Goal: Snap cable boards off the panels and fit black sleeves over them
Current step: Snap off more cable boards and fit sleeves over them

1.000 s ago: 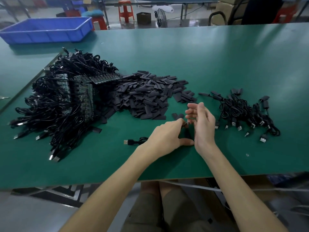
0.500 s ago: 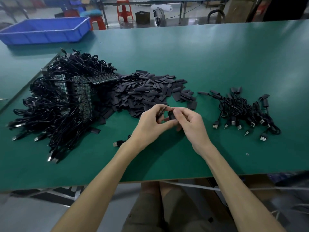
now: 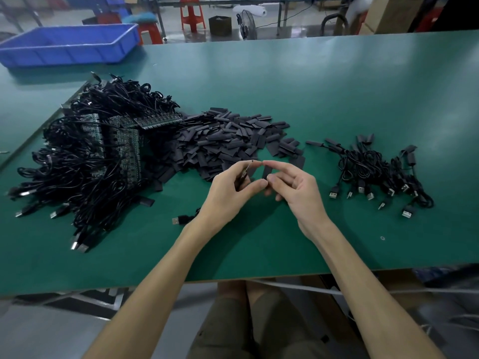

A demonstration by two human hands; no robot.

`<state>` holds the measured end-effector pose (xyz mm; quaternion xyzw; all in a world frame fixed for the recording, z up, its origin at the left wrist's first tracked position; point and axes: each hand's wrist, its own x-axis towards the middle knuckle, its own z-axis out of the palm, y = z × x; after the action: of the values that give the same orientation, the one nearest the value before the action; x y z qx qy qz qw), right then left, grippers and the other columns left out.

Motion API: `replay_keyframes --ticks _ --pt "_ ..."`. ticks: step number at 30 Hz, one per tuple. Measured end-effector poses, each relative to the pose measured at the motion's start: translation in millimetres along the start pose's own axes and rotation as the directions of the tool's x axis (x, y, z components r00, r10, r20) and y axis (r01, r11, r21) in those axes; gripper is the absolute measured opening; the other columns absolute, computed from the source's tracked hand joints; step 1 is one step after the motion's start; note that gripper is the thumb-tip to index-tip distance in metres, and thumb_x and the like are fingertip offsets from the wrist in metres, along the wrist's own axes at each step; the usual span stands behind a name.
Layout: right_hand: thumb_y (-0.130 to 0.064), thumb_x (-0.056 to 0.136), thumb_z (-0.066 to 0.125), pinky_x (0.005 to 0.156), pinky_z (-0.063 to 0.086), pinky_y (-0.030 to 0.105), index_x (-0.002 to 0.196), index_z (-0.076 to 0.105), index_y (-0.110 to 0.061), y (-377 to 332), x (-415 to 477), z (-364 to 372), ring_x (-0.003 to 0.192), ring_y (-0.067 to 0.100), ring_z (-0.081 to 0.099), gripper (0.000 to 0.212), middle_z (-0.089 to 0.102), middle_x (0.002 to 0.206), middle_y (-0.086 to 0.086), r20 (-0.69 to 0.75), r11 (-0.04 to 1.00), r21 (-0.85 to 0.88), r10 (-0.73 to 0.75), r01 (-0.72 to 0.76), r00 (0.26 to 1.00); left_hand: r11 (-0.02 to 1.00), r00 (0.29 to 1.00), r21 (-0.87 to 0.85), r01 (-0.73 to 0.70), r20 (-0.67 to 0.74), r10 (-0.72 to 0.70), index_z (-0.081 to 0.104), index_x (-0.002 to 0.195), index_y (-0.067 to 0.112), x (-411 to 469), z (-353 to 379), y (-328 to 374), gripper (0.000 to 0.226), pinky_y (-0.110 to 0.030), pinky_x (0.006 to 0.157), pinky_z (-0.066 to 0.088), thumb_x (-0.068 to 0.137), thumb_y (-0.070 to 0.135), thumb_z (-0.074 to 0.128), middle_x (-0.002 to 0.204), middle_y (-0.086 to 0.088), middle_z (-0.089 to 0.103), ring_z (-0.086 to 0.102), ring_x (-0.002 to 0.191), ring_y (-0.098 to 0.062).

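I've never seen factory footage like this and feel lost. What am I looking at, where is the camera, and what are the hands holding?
No machine here: these are a person's bare hands, filmed by a camera on their head that looks down at a green table. On the left lies a heap of cables joined to panels; in the middle, loose sleeves; on the right, a smaller heap that seems already sleeved. A blue bin stands far left. The left hand pinches a small board; the right hand pinches one sleeve beside it.
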<state>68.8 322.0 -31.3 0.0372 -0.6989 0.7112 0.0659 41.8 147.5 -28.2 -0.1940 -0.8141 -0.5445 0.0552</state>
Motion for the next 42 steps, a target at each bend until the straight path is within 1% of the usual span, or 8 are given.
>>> replay_keyframes --ticks 3,11,19,23,29,33,38,42 --pt "-0.007 0.098 0.066 0.064 0.05 0.019 0.122 0.071 -0.02 -0.7 -0.1 0.1 0.073 0.012 0.071 0.028 0.077 0.086 0.001 -0.007 1.0 0.019 -0.009 0.009 1.0 1.0 1.0 -0.012 0.008 0.022 -0.007 0.071 0.102 0.026 2.4 -3.5 -2.0 0.011 -0.021 0.057 0.036 0.099 0.034 0.064 0.064 0.015 0.053 0.042 0.058 -0.005" --pt "-0.002 0.094 0.071 0.063 0.056 0.025 0.115 0.067 -0.003 0.8 0.6 1.5 0.074 0.024 0.076 0.022 0.075 0.088 0.006 -0.051 0.998 0.067 0.002 0.001 0.999 0.979 0.967 -0.115 0.168 0.21 -0.141 0.062 0.081 0.019 9.6 -15.8 0.2 0.027 -0.024 0.051 0.036 0.104 0.033 0.057 0.06 0.01 0.043 0.039 0.051 -0.011" --pt "-0.014 0.091 0.077 0.065 0.054 0.025 0.109 0.072 -0.022 1.2 0.2 2.8 0.077 0.016 0.073 0.02 0.075 0.087 -0.001 0.009 0.998 -0.068 -0.012 0.012 1.0 0.958 0.955 -0.183 0.219 0.243 -0.171 0.065 0.084 0.013 9.5 -17.2 1.3 0.024 -0.02 0.05 0.035 0.104 0.023 0.057 0.057 0.009 0.042 0.037 0.049 -0.009" --pt "-0.023 0.083 0.086 0.067 0.052 0.025 0.094 0.071 -0.024 2.0 1.0 4.9 0.079 0.01 0.068 0.019 0.074 0.089 -0.007 0.027 0.988 -0.157 0.013 -0.009 1.0 0.931 0.956 -0.26 0.255 0.215 -0.201 0.062 0.063 0.032 8.8 -18.1 4.2 0.045 -0.023 0.051 0.034 0.106 0.021 0.052 0.059 0.005 0.039 0.035 0.049 -0.012" --pt "-0.015 0.086 0.082 0.061 0.05 0.019 0.095 0.073 -0.03 1.3 -3.1 6.7 0.067 0.013 0.07 0.019 0.076 0.082 -0.004 0.037 0.973 -0.225 -0.038 0.045 0.999 0.987 0.962 -0.06 0.149 0.239 -0.131 0.056 0.085 0.002 7.0 -15.7 -1.8 0.029 -0.026 0.053 0.036 0.104 0.024 0.056 0.061 0.009 0.043 0.04 0.054 -0.011" --pt "-0.013 0.087 0.08 0.056 0.05 0.018 0.092 0.075 -0.029 1.1 -5.5 8.3 0.063 0.01 0.071 0.018 0.076 0.073 -0.007 -0.005 0.967 -0.249 -0.054 0.051 0.999 0.991 0.976 0.095 0.091 0.191 -0.108 0.062 0.089 0.011 6.4 -15.1 -1.1 0.027 -0.028 0.057 0.039 0.104 0.033 0.055 0.062 0.012 0.05 0.044 0.057 -0.009" --pt "-0.011 0.087 0.081 0.058 0.053 0.019 0.093 0.077 -0.019 -1.4 -4.7 5.6 0.061 0.012 0.072 0.011 0.076 0.07 -0.001 -0.09 0.989 -0.145 -0.041 0.028 0.995 0.911 0.985 0.411 -0.019 0.162 -0.053 0.06 0.128 0.019 -2.3 -15.4 -1.5 0.045 -0.034 0.086 0.045 0.108 0.045 0.029 0.111 0.008 0.055 0.057 0.101 -0.014" --pt "-0.012 0.087 0.081 0.059 0.054 0.019 0.094 0.079 -0.012 -2.6 -5.3 5.6 0.061 0.012 0.072 0.007 0.076 0.07 0.002 -0.092 0.99 -0.141 -0.037 0.024 0.995 0.806 0.988 0.58 -0.117 0.151 0.035 0.053 0.138 0.015 -8.1 -19.5 -8.8 0.038 -0.034 0.068 0.037 0.11 0.033 0.035 0.101 0.007 0.042 0.05 0.081 -0.022"
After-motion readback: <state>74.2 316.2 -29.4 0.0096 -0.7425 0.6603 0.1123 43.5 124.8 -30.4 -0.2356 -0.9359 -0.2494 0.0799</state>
